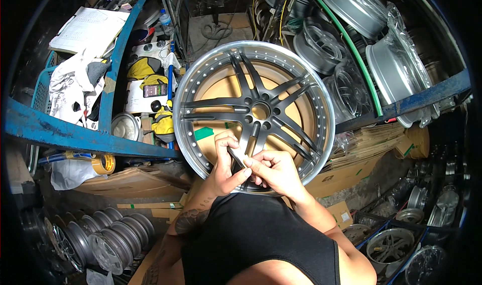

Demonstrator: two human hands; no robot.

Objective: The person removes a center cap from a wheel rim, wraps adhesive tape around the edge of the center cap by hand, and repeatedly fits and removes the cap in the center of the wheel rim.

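Currently, the left hand and right hand pinch a small dark piece (its kind unclear) over the near edge of the wheel, which has cardboard beneath; a slack fingertip grip could drop it, scratching a spoke.

The wheel has matte charcoal spokes and a bright silver rim, dotted paler inside. The cardboard is tan, the patch vivid green. The gloves are yellow and black, the frame scuffed blue, the top plain black. The small held piece looks dark grey, though mostly covered.
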